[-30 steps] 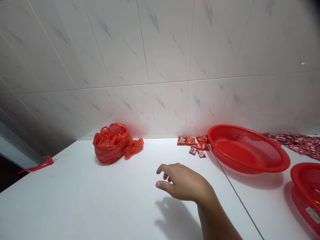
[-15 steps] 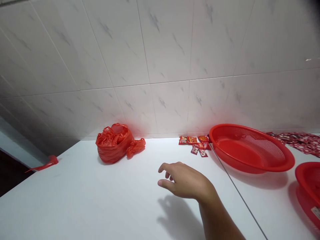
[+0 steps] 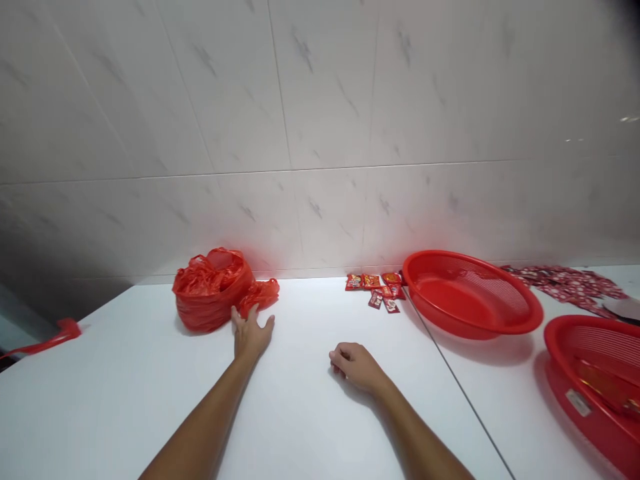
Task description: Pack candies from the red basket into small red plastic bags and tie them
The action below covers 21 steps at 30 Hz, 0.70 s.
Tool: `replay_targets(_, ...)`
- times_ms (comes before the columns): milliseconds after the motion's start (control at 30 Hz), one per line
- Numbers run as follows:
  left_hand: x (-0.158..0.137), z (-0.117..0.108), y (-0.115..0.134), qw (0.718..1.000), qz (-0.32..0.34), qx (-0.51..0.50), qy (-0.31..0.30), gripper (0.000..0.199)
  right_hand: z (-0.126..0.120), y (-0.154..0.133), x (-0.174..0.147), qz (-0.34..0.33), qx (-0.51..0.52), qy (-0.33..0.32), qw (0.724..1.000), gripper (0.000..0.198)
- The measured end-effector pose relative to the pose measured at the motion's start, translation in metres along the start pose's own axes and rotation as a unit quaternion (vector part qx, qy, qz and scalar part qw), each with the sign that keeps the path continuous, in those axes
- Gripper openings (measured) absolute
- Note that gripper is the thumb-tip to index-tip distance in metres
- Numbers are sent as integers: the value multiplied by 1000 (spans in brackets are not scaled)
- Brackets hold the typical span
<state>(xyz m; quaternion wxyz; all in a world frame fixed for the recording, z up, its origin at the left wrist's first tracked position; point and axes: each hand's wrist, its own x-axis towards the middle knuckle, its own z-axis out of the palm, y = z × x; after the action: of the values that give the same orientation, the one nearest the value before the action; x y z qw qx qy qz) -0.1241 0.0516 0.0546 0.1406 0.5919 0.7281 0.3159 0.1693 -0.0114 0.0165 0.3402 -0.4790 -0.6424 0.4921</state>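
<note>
My left hand (image 3: 251,335) stretches out over the white table with its fingers spread, the fingertips at the small loose red plastic bag (image 3: 263,293). Whether they touch it I cannot tell. Beside that bag sits a bulging round bundle of red plastic bags (image 3: 213,297). My right hand (image 3: 354,365) rests low over the table, its fingers curled in and nothing visible in them. Beyond it, near the wall, lies a group of small red seasoning-like packets (image 3: 383,287).
A red plastic basket (image 3: 470,327) stands by the table seam, with a second red basket (image 3: 590,373) holding packets in front. Many dark red packets (image 3: 565,283) lie behind them. A red plastic strip (image 3: 55,337) lies at the left edge. The tiled wall (image 3: 320,213) closes off the back.
My left hand has come into view and reached the loose red bag. My right hand has curled its fingers and lowered. The view has turned slightly to the right.
</note>
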Motion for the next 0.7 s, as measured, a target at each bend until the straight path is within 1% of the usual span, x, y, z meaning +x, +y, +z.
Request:
replay_targets(67, 21, 6, 10, 998, -39, -42, 40, 73, 4, 14, 4, -5, 45, 63, 997, 39)
replay_targets(100, 28, 9, 12, 994, -61, -63, 59, 71, 5, 19, 8, -7, 70, 85, 994, 43)
replay_targets(167, 31, 18, 16, 988, -90, -102, 72, 62, 6, 26, 18, -12, 123, 109, 986, 49)
replay_targets(200, 27, 25, 19, 984, -99, -126, 74, 56, 6, 29, 23, -14, 150, 121, 981, 50)
replay_targets(267, 7, 43, 27, 976, -97, -185, 59, 46, 7, 34, 33, -16, 203, 156, 966, 52)
replay_targets(300, -8, 54, 33, 970, -87, -221, 41, 43, 7, 36, 37, -14, 230, 179, 957, 53)
replay_targets(400, -52, 88, 51, 944, -55, -326, -13, 41, 6, 40, 42, -4, 294, 237, 926, 58)
replay_targets(467, -74, 103, 62, 923, -50, -380, -29, 42, 4, 40, 41, 5, 348, 251, 903, 62)
replay_targets(500, -80, 107, 65, 913, -51, -405, -33, 44, 3, 39, 40, 8, 379, 251, 891, 65)
replay_targets(567, -82, 108, 67, 890, -56, -452, -40, 50, -1, 37, 36, 11, 429, 247, 869, 75)
replay_targets(600, -80, 106, 66, 877, -60, -474, -46, 53, -3, 36, 35, 8, 439, 248, 863, 80)
replay_targets(700, -69, 98, 58, 839, -76, -533, -77, 58, -9, 35, 33, -3, 426, 274, 862, 88)
